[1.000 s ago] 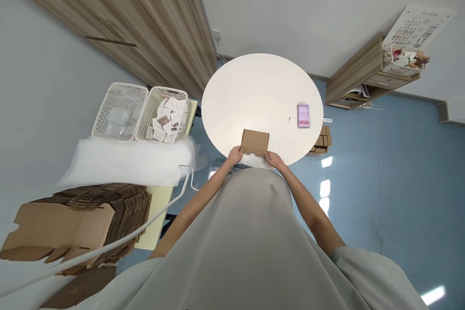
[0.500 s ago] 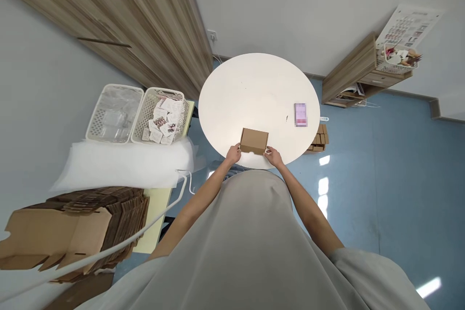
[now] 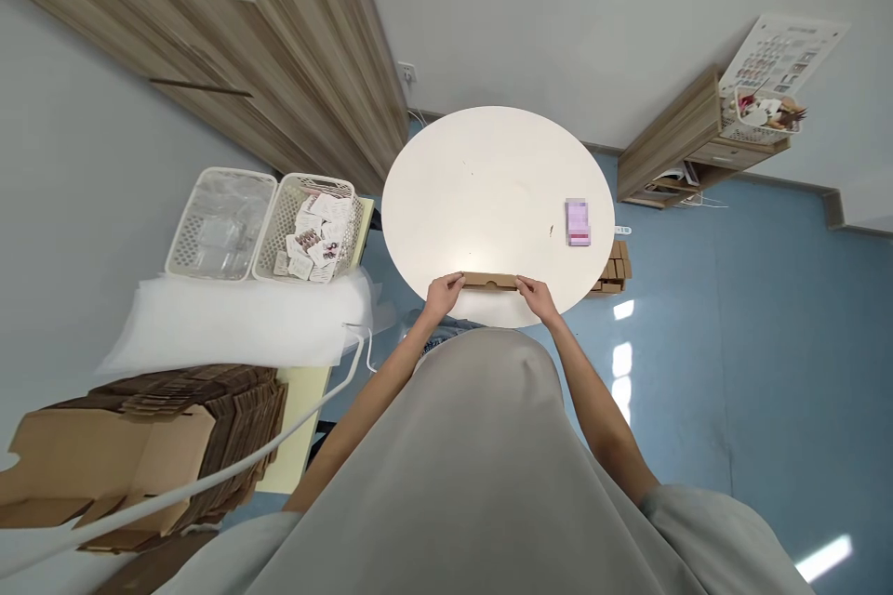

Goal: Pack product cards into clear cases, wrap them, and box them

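Observation:
A small brown cardboard box is between my hands near the front edge of the round white table. It is tilted, so one narrow side with a half-round notch faces me and the broad lid is out of sight. My left hand pinches its left end. At the right end, the fingers of my right hand are closed on the box too. Whether its underside touches the tabletop I cannot tell. A pink and lilac pack, blurred into blocks, lies on the table to the right.
On my left are two white baskets, one with clear plastic bags, one with printed cards. Nearer lie white foam sheets and stacked flat cartons. Small boxes stand right of the table, below its top. A low cabinet stands farther right.
The box has tipped from showing its broad lid to showing only its narrow notched side. Both hands have closed more firmly on its ends.

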Motion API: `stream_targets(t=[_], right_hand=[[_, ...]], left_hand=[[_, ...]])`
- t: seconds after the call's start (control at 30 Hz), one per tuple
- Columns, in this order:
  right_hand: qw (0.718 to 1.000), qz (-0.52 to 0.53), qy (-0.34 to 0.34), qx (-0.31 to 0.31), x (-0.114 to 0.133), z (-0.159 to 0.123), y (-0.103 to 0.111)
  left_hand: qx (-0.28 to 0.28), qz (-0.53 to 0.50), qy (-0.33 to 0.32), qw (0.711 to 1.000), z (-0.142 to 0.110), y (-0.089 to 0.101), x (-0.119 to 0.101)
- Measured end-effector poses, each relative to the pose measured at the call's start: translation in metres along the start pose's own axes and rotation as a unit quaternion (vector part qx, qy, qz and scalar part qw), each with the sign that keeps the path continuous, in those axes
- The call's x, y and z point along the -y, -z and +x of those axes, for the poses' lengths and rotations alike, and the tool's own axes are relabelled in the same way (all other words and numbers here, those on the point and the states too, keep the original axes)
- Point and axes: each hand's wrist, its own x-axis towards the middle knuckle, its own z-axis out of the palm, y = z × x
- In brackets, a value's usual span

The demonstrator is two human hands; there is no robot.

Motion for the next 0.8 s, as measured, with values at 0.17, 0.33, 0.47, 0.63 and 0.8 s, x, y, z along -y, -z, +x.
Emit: stream_targets(t=[0.17,0.33,0.47,0.63,0.8], right_hand=[[0.987,0.160,0.001,0.007,-0.009,0.007,-0.006],[0.976,0.215,0.028,-0.021,-0.011,0.013,-0.017],[0.972,0.229,0.032,-0.036,-0.008,0.015,-0.019],[0.971,0.233,0.036,-0.040,-0.008,0.021,-0.019],[0.971,0.231,0.030,-0.051,-0.013,0.027,-0.025]], left_hand=[[0.017,-0.043,-0.004,0.999,0.009,0.004,0.007],[0.009,-0.052,-0.013,0.999,0.015,0.002,0.011],[-0.003,-0.052,-0.001,0.999,0.017,0.000,0.012],[0.006,-0.055,-0.011,0.998,0.020,0.004,0.012],[-0.007,-0.037,-0.001,0.999,0.025,0.003,0.011]])
